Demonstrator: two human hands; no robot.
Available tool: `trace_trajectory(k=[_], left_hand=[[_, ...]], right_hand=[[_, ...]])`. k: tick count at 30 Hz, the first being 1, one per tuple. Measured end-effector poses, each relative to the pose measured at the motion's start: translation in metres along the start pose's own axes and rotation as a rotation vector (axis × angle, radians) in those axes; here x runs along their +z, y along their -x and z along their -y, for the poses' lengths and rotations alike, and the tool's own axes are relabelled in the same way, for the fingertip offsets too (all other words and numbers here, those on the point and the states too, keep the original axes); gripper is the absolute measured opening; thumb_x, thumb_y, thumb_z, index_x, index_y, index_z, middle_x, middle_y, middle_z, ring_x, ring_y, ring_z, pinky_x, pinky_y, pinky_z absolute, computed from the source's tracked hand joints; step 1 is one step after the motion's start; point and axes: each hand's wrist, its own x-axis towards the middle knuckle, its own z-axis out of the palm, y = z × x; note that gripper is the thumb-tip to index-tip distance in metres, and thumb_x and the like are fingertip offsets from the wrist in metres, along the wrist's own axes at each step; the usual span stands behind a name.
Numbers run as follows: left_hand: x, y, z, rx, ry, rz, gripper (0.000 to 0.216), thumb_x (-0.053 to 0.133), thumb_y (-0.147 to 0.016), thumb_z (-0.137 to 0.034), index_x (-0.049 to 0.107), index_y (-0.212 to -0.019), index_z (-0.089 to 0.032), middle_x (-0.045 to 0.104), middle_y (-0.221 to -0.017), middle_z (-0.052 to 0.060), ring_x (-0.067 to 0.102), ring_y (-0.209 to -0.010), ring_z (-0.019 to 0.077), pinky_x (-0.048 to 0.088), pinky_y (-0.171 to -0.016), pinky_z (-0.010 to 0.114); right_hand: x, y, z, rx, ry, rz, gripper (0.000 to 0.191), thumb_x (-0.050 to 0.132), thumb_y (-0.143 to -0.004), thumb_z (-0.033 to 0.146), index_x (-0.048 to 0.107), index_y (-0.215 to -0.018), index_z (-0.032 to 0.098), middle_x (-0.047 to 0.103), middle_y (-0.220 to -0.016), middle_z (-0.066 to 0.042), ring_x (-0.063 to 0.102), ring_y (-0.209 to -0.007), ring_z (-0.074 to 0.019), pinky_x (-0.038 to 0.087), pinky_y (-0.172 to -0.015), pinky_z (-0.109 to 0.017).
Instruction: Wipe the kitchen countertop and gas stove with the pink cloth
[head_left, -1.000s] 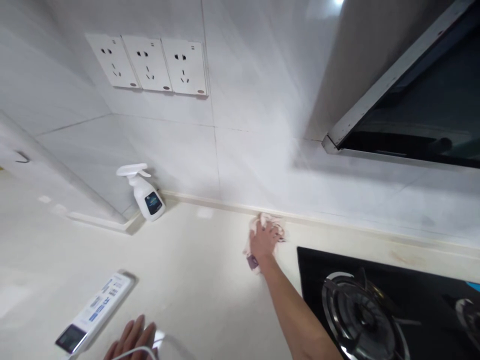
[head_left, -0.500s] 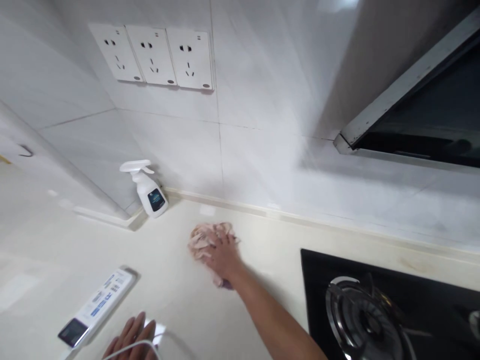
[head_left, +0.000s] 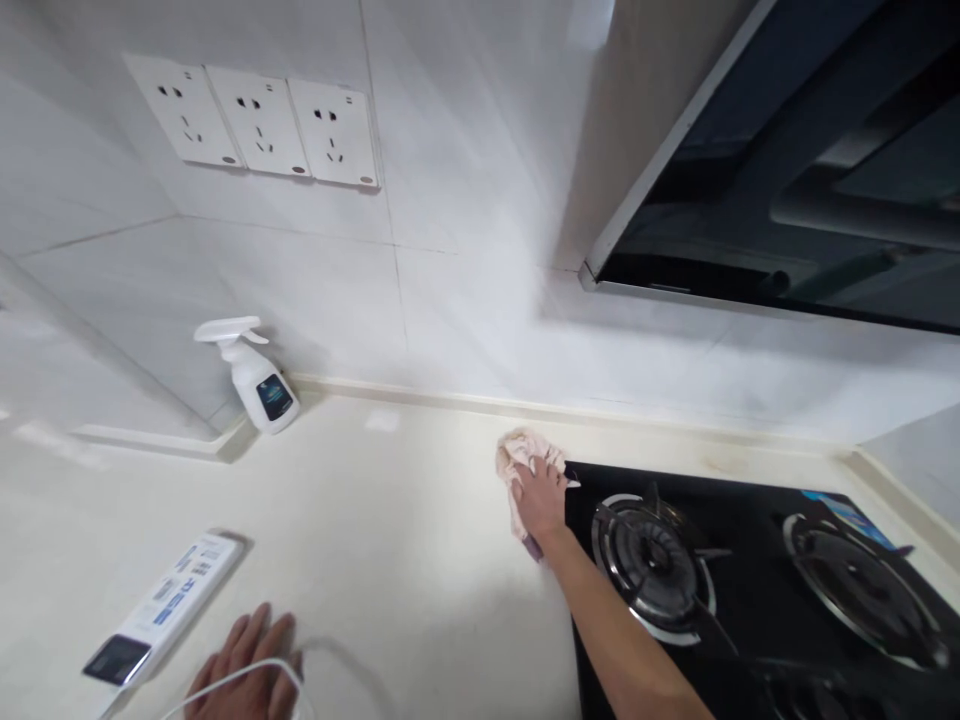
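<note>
A crumpled pale pink cloth (head_left: 519, 450) lies on the cream counter (head_left: 405, 560), against the left back corner of the black gas stove (head_left: 589, 490). My right hand (head_left: 541, 497) presses down on it, fingers bent over the fabric. At the bottom left, my left hand (head_left: 244, 675) rests flat on the counter with its fingers stretched out. A thin white cable (head_left: 247, 668) passes across the back of that hand. Just left of it lies a long white device (head_left: 169, 605) with a dark screen and blue print.
A white spray bottle (head_left: 262, 390) with a dark label stands in the back left corner. Above it, several-slotted wall sockets (head_left: 334, 135) are set in the tiles. The stove's burner (head_left: 656, 560) is close to my right forearm. A dark range hood (head_left: 750, 220) overhangs at upper right.
My right hand has slid the cloth rightward along the counter to the stove's edge. The view has turned right, bringing in more of the stove. My left hand stays flat in place.
</note>
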Motion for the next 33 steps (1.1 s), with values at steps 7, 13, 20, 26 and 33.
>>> trace_trajectory(k=[7, 13, 20, 26, 33], left_hand=[[-0.011, -0.006, -0.010, -0.045, -0.001, 0.072, 0.060, 0.030, -0.097, -0.049, 0.057, -0.140, -0.018, 0.043, -0.161, 0.013, 0.028, -0.155, 0.0303, 0.026, -0.123, 0.054], [-0.017, -0.007, -0.017, -0.052, 0.013, 0.101, 0.054, 0.033, -0.099, -0.043, 0.055, -0.140, -0.016, 0.043, -0.160, 0.016, 0.027, -0.154, 0.0315, 0.024, -0.124, 0.054], [-0.022, -0.007, -0.023, -0.045, 0.038, 0.066, 0.052, 0.033, -0.102, -0.040, 0.057, -0.141, -0.014, 0.041, -0.161, 0.017, 0.025, -0.155, 0.0330, 0.024, -0.124, 0.056], [-0.017, 0.021, -0.079, 0.249, 0.140, -0.023, 0.056, 0.048, -0.100, -0.046, 0.048, -0.153, -0.029, 0.034, -0.167, 0.010, 0.017, -0.159, 0.0337, 0.014, -0.125, 0.054], [-0.030, -0.018, -0.172, 0.504, 0.316, -0.168, 0.057, 0.057, -0.096, -0.030, 0.049, -0.153, -0.028, 0.025, -0.171, 0.012, 0.014, -0.160, 0.0324, 0.010, -0.127, 0.050]], right_hand=[[0.018, 0.139, 0.014, 0.013, -0.068, 0.000, 0.036, 0.057, -0.097, 0.034, 0.070, -0.130, 0.036, 0.056, -0.146, -0.010, 0.050, -0.124, -0.0381, 0.033, -0.106, -0.061], [0.031, 0.195, 0.007, -0.008, -0.252, -0.057, 0.034, 0.060, -0.090, 0.028, 0.074, -0.119, 0.038, 0.059, -0.139, -0.007, 0.051, -0.124, -0.0369, 0.038, -0.106, -0.059], [0.027, 0.165, 0.063, 0.003, -0.626, -0.208, 0.038, 0.047, -0.099, 0.036, 0.069, -0.129, 0.027, 0.050, -0.146, -0.013, 0.046, -0.138, -0.0295, 0.043, -0.112, -0.046], [0.034, 0.148, 0.023, -0.221, -0.505, -0.295, 0.042, 0.044, -0.102, 0.037, 0.065, -0.136, 0.023, 0.040, -0.160, -0.014, 0.039, -0.147, -0.0280, 0.040, -0.118, -0.048], [0.066, 0.151, -0.071, -0.026, -0.235, -0.284, 0.060, 0.029, -0.104, 0.049, 0.065, -0.137, 0.013, 0.050, -0.154, -0.021, 0.040, -0.148, -0.0361, 0.032, -0.119, -0.059]])
